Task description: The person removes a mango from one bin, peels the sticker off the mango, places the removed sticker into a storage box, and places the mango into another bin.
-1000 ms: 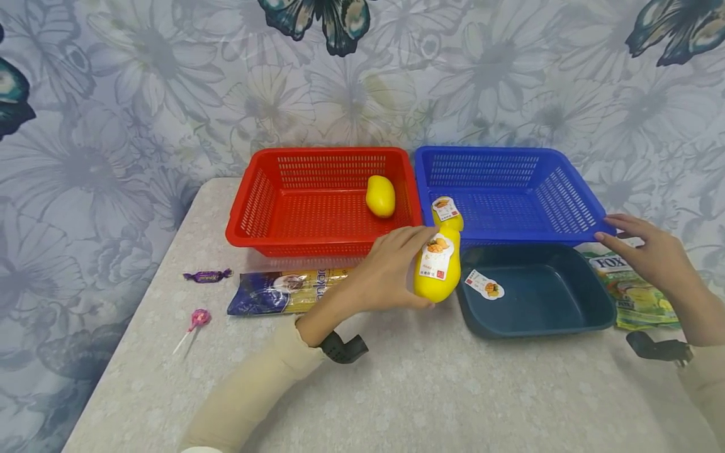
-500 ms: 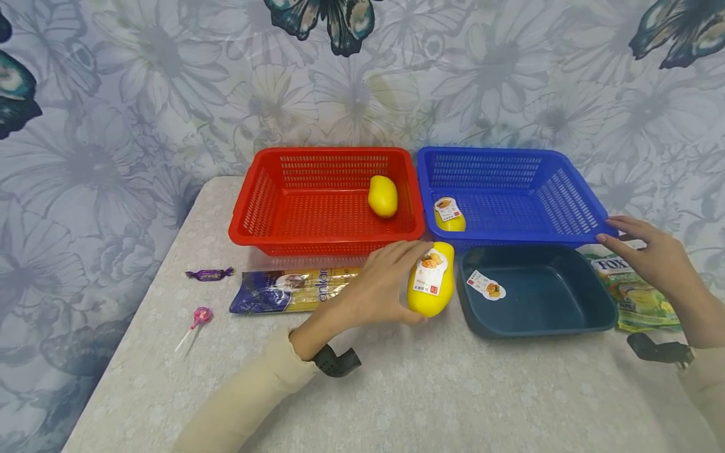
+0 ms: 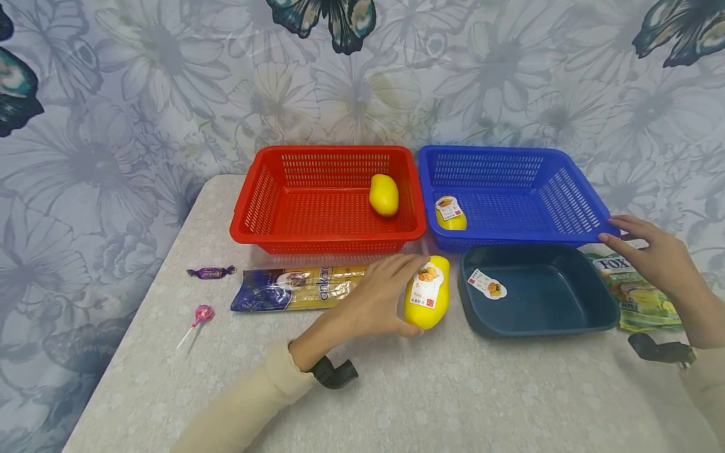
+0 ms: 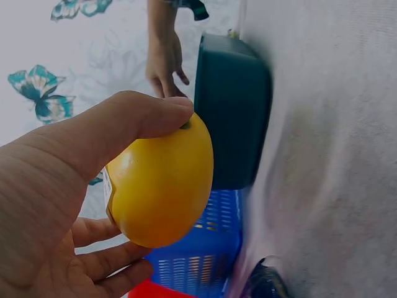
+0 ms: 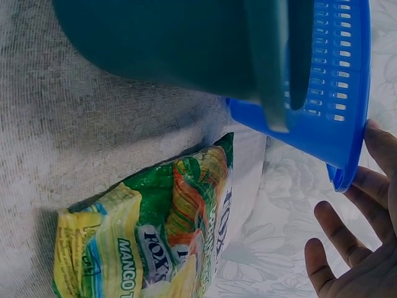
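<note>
My left hand (image 3: 381,297) grips a yellow mango-shaped fruit with a sticker (image 3: 427,292) (image 4: 162,186), held low over the table just left of the dark teal tub (image 3: 538,292) (image 4: 232,112). A second yellow stickered fruit (image 3: 450,214) lies in the blue basket (image 3: 510,189) at its front left corner. A plain yellow fruit (image 3: 384,195) lies in the red basket (image 3: 328,195). My right hand (image 3: 646,251) (image 5: 353,242) rests with straight fingers against the blue basket's front right corner (image 5: 347,124).
A green candy bag (image 3: 637,292) (image 5: 155,242) lies right of the tub. A spaghetti packet (image 3: 297,288), a purple wrapped sweet (image 3: 211,272) and a pink lollipop (image 3: 198,318) lie on the table's left part. Floral wallpaper backs the table.
The left hand has drawn the stickered fruit down and back from the blue basket's edge to the table beside the tub. The right hand has stayed at the basket corner.
</note>
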A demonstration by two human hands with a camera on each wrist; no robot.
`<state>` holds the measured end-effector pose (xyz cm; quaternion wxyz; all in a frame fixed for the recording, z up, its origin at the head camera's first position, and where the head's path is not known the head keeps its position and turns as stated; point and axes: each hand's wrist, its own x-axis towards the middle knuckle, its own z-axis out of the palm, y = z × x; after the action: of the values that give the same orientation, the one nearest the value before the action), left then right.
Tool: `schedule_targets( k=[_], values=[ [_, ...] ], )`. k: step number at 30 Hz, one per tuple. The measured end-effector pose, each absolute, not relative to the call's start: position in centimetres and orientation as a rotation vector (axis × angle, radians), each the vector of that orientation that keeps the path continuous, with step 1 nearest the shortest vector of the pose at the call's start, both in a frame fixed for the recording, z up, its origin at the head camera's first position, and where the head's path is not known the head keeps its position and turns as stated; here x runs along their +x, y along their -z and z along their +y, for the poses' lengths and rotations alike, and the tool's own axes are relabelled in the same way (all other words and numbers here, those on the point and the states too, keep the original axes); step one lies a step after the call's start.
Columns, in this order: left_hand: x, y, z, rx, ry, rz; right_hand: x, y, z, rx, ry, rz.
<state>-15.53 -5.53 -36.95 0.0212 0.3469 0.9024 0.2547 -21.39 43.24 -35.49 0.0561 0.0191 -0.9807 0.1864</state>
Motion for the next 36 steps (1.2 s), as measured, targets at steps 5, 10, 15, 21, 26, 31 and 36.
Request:
schedule_targets(
  k=[5,10,15,21,26,31,36],
  values=[
    [-15.2,37.7,-5.7,1.061,-0.774,2.800,-21.4,35.4,43.1,0.052,-0.564,-2.976],
    [-14.7,38.3,-5.8,1.061,-0.756,2.806,-21.4,35.4,43.1,0.040,-0.557,-2.989],
    [-14.3,38.8,-6.0,1.065,-0.741,2.815,-21.4,35.5,43.1,0.034,-0.550,-2.995],
    [-14.0,39.3,-6.1,1.046,-0.756,2.798,-21.4,35.5,43.1,0.036,-0.554,-2.987],
    [-13.7,39.7,-6.2,1.048,-0.757,2.789,-21.3,35.6,43.3,0.050,-0.556,-2.972],
    [-13.4,40.1,-6.4,1.044,-0.763,2.779,-21.3,35.6,43.4,0.079,-0.529,-2.981],
    [-13.2,40.4,-6.6,1.043,-0.751,2.779,-21.7,35.4,43.0,0.097,-0.507,-3.003]
  ],
)
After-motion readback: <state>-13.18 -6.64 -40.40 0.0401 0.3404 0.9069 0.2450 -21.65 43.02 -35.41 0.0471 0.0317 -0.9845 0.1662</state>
